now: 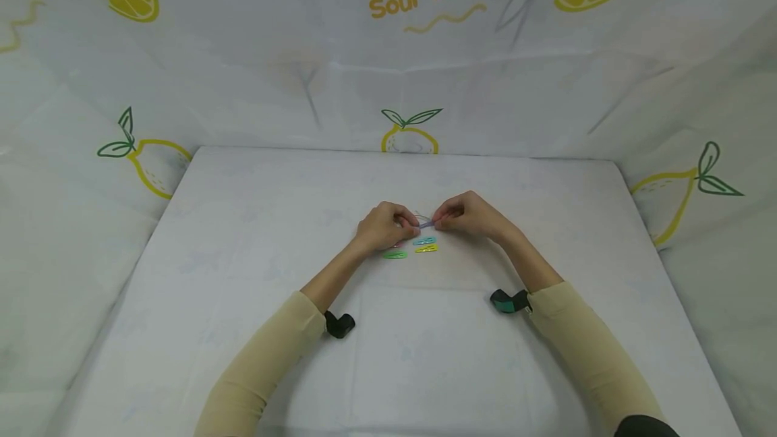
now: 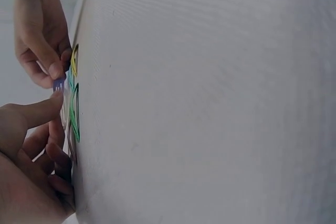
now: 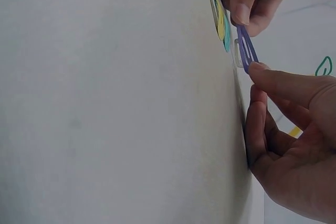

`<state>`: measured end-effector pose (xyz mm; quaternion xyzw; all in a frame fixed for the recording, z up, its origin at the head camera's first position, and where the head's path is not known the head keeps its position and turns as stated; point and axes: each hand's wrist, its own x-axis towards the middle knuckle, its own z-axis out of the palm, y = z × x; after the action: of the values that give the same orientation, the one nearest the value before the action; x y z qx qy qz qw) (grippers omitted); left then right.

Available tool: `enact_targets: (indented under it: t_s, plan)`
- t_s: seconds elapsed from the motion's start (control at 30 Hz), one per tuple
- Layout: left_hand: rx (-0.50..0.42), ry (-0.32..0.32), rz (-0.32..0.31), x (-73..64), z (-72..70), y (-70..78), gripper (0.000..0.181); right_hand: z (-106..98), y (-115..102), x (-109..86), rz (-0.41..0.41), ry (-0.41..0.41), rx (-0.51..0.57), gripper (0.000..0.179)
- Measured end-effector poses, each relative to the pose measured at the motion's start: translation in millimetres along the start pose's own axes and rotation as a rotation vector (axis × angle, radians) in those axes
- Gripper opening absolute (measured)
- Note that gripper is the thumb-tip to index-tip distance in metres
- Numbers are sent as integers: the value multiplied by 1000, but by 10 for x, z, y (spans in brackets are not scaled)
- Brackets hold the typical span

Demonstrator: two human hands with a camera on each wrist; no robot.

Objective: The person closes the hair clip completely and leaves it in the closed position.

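Both hands hold one purple snap hair clip point(image 3: 248, 51) between them, close over the table. My left hand point(image 1: 384, 226) pinches one end between thumb and fingers. At the other end, my right hand point(image 1: 472, 214) pinches the clip with thumb and index finger; its other fingers curl loosely below in the right wrist view. A thin pale loop point(image 3: 238, 54) shows right beside the purple clip. Just nearer on the table lie a blue clip point(image 1: 424, 241), a yellow clip point(image 1: 426, 248) and a green clip point(image 1: 394, 255). A pink clip point(image 1: 397, 245) is mostly hidden by my left hand.
A white cloth covers the table point(image 1: 413, 342). Upright white sheets with lemon prints point(image 1: 409, 140) stand along its back and sides. Dark wrist cameras point(image 1: 340, 324) stick out from both sleeves above the table.
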<state>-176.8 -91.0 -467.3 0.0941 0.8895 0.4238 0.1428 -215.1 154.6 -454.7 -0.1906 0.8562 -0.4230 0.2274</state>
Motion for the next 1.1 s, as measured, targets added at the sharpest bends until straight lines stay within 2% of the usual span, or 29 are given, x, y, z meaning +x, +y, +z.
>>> enact_targets:
  t_s: [0.4, 0.63, 0.8, 0.93, 1.1]
  plan:
    - [-115, 19, 58, -15, -46, 6, 13, 47, -38, -35, -111, 81, -45, 12]
    - [-190, -7, 99, -43, -87, 1, 17, 87, -134, -114, -125, 120, -46, 13]
    - [-181, -12, 122, -110, -151, 42, 21, 145, -216, -191, -148, 134, -14, 15]
    - [-165, -21, 127, -173, -190, 63, 21, 182, -256, -228, -170, 114, 3, 14]
    - [-176, -1, 134, -245, -215, 72, 20, 206, -280, -249, -188, 100, 38, 12]
